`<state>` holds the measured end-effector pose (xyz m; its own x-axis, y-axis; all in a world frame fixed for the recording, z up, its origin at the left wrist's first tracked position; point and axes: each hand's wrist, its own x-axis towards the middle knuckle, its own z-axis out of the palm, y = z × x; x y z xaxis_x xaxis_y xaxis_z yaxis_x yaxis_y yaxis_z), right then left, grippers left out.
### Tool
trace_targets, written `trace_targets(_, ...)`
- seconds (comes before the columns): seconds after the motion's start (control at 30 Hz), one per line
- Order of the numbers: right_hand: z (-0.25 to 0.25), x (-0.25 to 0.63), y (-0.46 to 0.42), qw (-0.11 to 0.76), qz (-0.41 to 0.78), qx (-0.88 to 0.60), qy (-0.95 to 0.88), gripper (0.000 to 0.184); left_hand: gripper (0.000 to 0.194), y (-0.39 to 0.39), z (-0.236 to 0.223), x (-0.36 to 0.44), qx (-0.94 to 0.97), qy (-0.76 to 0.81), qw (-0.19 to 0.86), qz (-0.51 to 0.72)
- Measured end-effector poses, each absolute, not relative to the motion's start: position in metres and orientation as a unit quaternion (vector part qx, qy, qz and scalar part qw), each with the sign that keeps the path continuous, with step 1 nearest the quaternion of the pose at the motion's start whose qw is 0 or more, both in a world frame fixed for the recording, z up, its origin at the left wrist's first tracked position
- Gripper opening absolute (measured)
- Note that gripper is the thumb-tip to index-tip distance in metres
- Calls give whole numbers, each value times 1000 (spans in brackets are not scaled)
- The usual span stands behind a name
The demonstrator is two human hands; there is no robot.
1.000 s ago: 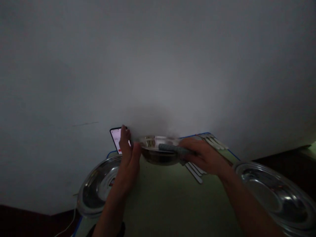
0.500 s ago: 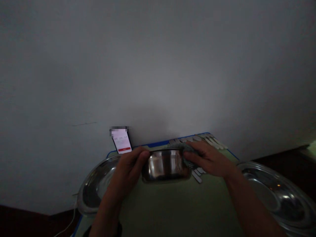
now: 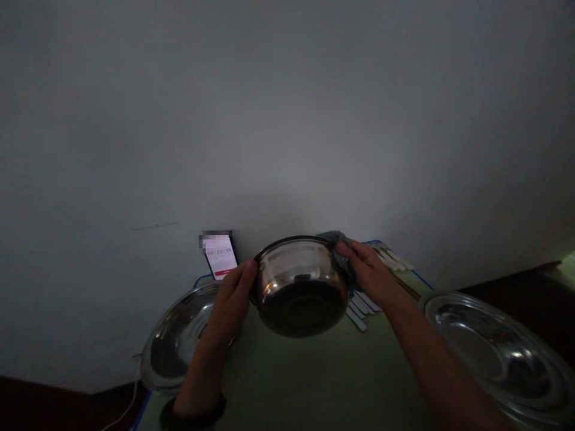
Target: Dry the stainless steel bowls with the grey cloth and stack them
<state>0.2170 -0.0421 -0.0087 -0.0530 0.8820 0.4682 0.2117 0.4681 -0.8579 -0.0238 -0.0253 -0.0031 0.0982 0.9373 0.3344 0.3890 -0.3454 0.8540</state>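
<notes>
A shiny metal bowl (image 3: 296, 263) is held up over the table, tilted so that its outer side and dark underside (image 3: 303, 308) face me. My left hand (image 3: 233, 299) is closed on the bowl's left side, thumb near the rim. On the right side, my right hand (image 3: 366, 266) grips a dark grey-green cloth (image 3: 339, 257) pressed against the bowl's rim and wall. The bowl's inside faces away and is hidden. Below my right hand, several flat pale handles of cutlery (image 3: 358, 311) lie on the table, partly covered by the bowl and cloth.
A wide metal basin (image 3: 164, 347) stands at the left, another metal basin (image 3: 503, 353) at the right. A phone (image 3: 221, 254) leans on the wall (image 3: 287, 120) behind the green table (image 3: 323, 383). More cutlery (image 3: 395, 257) lies at the back right. A white cable (image 3: 130, 404) hangs at left.
The bowl has been raised and tipped, so its underside now shows. Both hands have moved with it, and the cloth has shifted upward along the right rim.
</notes>
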Motion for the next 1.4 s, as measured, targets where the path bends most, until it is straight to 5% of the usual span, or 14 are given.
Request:
trace_targets(0.3,6,217,-56,379,270,-433,-772,37,43,-43,9,-8,763,460,326,315)
trace_targets(0.57,-7,211,-41,585,322,-405,-624,37,37,-27,-5,-16,589,508,352,520)
trace_targets(0.83,3,213,-55,421,279,-437,-744,38,38,-40,5,-15,740,450,358,349)
trace_targets(1.07,-5,216,-46,563,290,-428,-645,37,43,-28,-8,-25,643,503,354,456)
trace_targets(1.27,-2,199,-53,336,240,-459,-787,35,29,-44,12,-8,778,427,364,281)
trace_targets(1.4,-1,194,-56,354,227,-476,-772,30,32,-44,15,-4,777,433,348,296)
